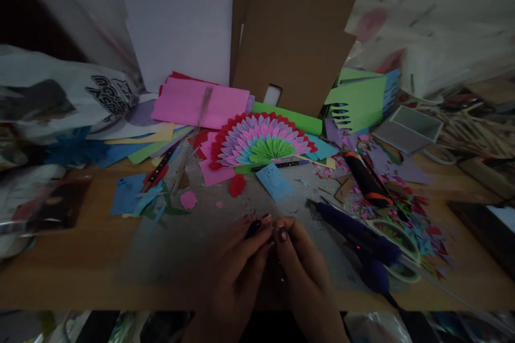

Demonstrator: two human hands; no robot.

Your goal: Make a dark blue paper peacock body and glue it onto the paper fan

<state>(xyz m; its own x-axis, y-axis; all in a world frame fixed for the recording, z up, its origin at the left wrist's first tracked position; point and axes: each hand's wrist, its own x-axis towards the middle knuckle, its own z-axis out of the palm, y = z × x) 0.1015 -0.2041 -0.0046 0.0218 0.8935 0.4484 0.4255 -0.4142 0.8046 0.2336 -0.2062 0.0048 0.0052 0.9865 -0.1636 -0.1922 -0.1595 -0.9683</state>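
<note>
My left hand (243, 257) and my right hand (301, 265) meet fingertip to fingertip, low over the grey mat (177, 241). Both are closed in a pinch; whatever sits between the fingertips is hidden or too small to name. A dark blue, rounded end (253, 229) pokes up among my left fingers, its kind unclear. Beyond my hands stands a layered paper petal fan (261, 142) in red, purple, pink, blue and green. A blue paper piece (276, 183) and a red paper petal (237, 185) lie before it.
To the right lie a blue glue gun (358, 233) with a red light, scissors (402, 241), a black-and-orange tool (367, 179) and paper scraps (426, 225). Pink paper (201, 102) and brown cardboard (293, 37) stand behind. Cut blue paper (127, 195) lies left.
</note>
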